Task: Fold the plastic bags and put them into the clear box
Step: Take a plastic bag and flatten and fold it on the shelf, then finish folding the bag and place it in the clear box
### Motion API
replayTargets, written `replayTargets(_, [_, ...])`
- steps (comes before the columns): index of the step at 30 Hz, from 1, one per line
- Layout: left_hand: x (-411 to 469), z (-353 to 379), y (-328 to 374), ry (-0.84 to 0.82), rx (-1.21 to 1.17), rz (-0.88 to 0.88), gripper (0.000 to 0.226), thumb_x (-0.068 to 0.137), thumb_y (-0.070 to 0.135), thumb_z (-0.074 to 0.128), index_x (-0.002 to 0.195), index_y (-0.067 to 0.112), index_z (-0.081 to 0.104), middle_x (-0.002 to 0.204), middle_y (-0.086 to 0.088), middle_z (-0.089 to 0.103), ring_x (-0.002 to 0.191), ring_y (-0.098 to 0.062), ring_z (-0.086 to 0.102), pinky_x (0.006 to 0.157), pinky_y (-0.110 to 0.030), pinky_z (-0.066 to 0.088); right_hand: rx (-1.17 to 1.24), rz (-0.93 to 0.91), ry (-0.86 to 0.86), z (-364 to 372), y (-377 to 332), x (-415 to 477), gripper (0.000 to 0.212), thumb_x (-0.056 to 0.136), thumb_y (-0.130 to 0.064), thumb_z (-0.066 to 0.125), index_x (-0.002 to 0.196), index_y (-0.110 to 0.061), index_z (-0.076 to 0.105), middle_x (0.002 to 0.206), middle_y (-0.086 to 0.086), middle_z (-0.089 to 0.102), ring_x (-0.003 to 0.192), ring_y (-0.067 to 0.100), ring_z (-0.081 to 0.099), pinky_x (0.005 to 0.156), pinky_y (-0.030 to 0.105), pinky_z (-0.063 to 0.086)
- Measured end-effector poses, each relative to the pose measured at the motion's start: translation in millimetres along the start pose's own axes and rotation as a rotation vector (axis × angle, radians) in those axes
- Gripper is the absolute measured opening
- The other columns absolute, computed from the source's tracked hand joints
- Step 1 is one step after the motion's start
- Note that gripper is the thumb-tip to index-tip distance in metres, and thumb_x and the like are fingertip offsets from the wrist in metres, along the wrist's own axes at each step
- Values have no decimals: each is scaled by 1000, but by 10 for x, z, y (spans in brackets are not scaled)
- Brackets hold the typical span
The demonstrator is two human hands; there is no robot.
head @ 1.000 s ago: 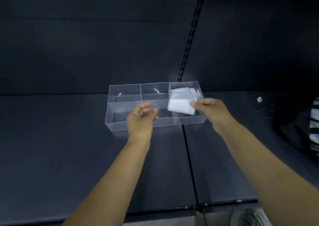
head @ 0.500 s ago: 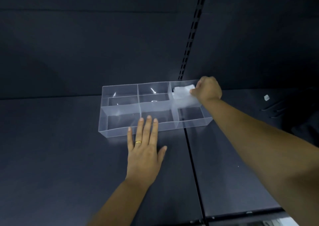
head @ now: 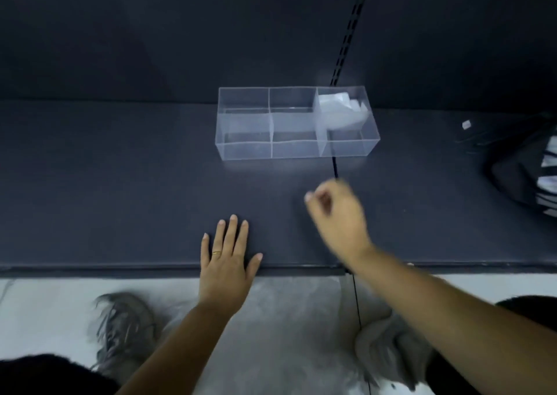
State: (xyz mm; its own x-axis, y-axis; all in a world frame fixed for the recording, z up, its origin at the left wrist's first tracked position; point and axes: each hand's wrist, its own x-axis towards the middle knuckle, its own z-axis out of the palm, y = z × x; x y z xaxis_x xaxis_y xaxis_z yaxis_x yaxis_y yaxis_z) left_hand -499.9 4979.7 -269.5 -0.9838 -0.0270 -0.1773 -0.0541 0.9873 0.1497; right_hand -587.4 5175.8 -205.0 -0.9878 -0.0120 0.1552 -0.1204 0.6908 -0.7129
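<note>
The clear box (head: 247,150) with several compartments stands on the dark shelf, toward the back. Folded white plastic bags (head: 340,108) lie in its far right compartment; the other compartments look bare. My left hand (head: 226,259) rests flat on the shelf's front edge, fingers straight, a gold ring on one finger. My right hand (head: 337,214) hovers blurred in front of the box, fingers loosely curled, with nothing visible in it.
The dark shelf (head: 120,198) ends in a front edge, with pale floor and my grey shoes (head: 123,331) below it. A black bag with white stripes (head: 530,171) lies at the right. A small white scrap (head: 466,125) sits near it.
My right hand let go of the folded bag in the far right compartment and drew back toward me. My left hand slid back to the shelf's front edge. The view tilted downward.
</note>
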Motion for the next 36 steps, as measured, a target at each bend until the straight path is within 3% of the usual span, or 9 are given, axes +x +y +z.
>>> replayTargets(3, [-230,26,-108,3,-27,-23,87,80,66,-23,151,23,-1,160,2,-5,144,-17,-14,117,-40,-11,-48,-156,-467,223,-92,-1014,24,92,-37,55,81,-15,57,79,1,56,70,22,56,67,32,41])
replayTargets(7, [-383,110,-160,-41,18,-42,70,90,63,-3,147,24,-18,160,0,-15,146,-21,-18,117,-43,-12,-459,-57,-1039,403,272,-1935,68,85,-58,57,133,-13,42,137,10,41,122,31,45,97,38,37])
replayTargets(10, [-413,136,-183,-56,13,-32,72,95,59,15,149,23,-15,159,0,-17,146,-23,-18,116,-44,-13,-665,284,-1119,413,642,-2370,82,86,-39,66,149,-17,17,152,14,22,135,33,34,109,44,32])
replayTargets(13, [-375,132,-220,-105,-26,-27,75,94,62,17,151,24,-14,159,1,-19,145,-22,-20,113,-43,-17,-589,266,-1155,314,772,-2363,49,95,-19,55,141,-9,40,145,10,43,131,23,43,105,31,35])
replayTargets(16, [-343,72,-236,-187,-70,-33,75,94,64,17,151,25,-11,159,2,-20,144,-20,-22,113,-42,-17,-392,274,-1070,127,619,-1907,19,85,-25,70,83,-6,66,97,19,61,90,21,59,69,26,40])
replayTargets(18, [-337,-13,-232,-241,-123,-43,74,94,64,18,152,26,-8,159,4,-20,144,-18,-22,115,-42,-15,-209,285,-897,-49,422,-1546,40,82,-28,75,56,-17,46,64,8,45,59,15,44,54,27,29])
replayTargets(26, [-350,-877,123,-610,-1349,-92,80,70,85,40,130,35,55,136,13,55,127,-7,49,111,-36,31,379,386,-513,-802,-317,-767,48,81,-51,65,52,-24,38,57,-4,36,62,15,39,68,26,36])
replayTargets(31, [-433,-1113,394,-478,-1517,-137,25,79,35,75,98,20,75,106,-3,73,103,-21,67,92,-35,52,562,489,-453,-948,-532,-787,49,73,-63,61,68,-15,62,64,3,62,56,16,60,52,24,51])
replayTargets(36, [-472,-1219,330,-340,-1753,-472,15,84,25,71,91,13,74,91,-8,74,78,-21,71,65,-30,57,532,748,-295,-1016,-369,-727,53,85,-58,60,92,-6,67,84,18,67,76,30,66,76,42,57])
